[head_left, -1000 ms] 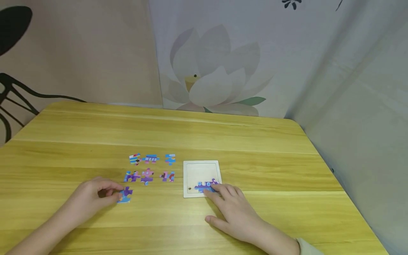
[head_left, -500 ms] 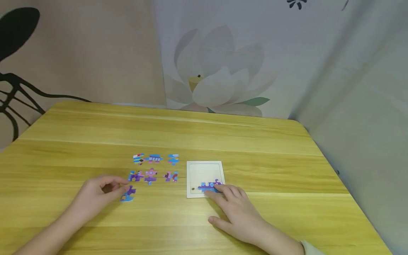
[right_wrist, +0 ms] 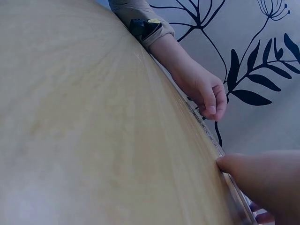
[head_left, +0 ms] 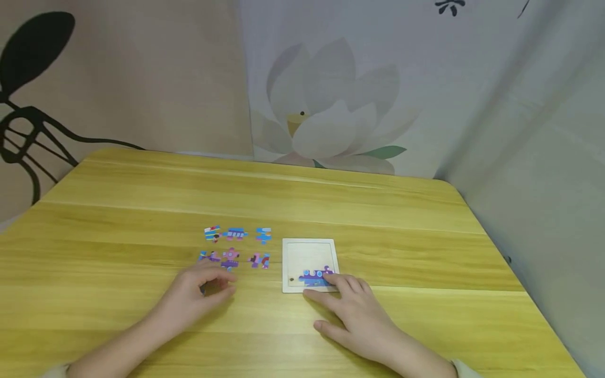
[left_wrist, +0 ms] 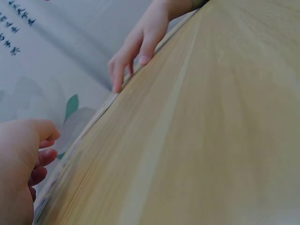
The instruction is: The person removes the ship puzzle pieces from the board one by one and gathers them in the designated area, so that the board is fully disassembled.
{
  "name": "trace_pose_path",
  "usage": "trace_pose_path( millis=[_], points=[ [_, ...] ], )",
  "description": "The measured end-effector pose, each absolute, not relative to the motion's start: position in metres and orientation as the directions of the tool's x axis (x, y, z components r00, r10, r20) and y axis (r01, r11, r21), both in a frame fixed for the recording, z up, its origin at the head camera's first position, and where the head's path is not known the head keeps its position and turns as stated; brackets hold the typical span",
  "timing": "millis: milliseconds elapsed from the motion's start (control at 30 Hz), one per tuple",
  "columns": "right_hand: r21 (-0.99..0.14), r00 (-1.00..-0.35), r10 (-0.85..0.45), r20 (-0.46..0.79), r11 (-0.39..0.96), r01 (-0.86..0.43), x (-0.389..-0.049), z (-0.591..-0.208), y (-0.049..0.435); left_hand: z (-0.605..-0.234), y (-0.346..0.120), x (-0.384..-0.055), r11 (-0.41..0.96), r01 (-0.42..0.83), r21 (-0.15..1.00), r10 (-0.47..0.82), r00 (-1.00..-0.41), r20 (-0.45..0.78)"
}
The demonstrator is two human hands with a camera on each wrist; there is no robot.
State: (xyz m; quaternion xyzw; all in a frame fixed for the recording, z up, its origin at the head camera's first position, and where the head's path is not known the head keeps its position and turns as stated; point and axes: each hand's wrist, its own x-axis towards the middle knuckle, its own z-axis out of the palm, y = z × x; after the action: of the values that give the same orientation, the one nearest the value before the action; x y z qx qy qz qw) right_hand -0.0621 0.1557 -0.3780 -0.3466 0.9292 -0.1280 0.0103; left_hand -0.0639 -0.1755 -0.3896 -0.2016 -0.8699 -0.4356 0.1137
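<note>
My right hand [head_left: 359,320] lies at the lower right of a square puzzle tray [head_left: 285,262], its fingers resting on blue-and-purple jigsaw pieces [head_left: 312,277] in the tray's lower right part. Over the table, left of the tray, is my left hand [head_left: 200,289]; its fingers are loosely bent, thumb and forefinger tips apart, with nothing seen between them. A bit of blue and purple shows under that hand, mostly hidden. Just beyond it lie a pink-and-purple piece [head_left: 230,258] and a partly covered purple piece [head_left: 210,256]. In the left wrist view, bent fingers [left_wrist: 44,157] hang above the table.
More loose pieces lie in the group: a striped one [head_left: 212,233], a blue one with windows [head_left: 235,233], a blue one [head_left: 263,235] and a pink-and-red one [head_left: 259,260]. The wooden table [head_left: 378,220] meets a printed curtain [head_left: 331,94] at the back.
My left hand has left the corner piece at the near left and moved right, over the table toward the tray. The right hand stays on the tray; the head view has shifted slightly.
</note>
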Motion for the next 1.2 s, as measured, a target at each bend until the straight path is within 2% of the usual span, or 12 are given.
trace_pose_path(
  millis=[300,567,1200],
  points=[
    [-0.251,-0.763,-0.643,0.060,0.731,-0.635,-0.063,-0.379,0.156,-0.389,-0.136,-0.080,0.531,0.425,0.733,0.291,-0.904,0.313],
    [-0.254,-0.761,-0.646,0.062,0.727,-0.638,-0.063,-0.379,0.156,-0.390,-0.112,-0.097,0.522,0.446,0.727,0.354,-0.889,0.291],
    [-0.244,-0.751,-0.655,0.080,0.717,-0.652,-0.063,-0.379,0.157,-0.393,-0.077,-0.119,0.565,0.532,0.630,0.473,-0.835,0.280]
  ],
)
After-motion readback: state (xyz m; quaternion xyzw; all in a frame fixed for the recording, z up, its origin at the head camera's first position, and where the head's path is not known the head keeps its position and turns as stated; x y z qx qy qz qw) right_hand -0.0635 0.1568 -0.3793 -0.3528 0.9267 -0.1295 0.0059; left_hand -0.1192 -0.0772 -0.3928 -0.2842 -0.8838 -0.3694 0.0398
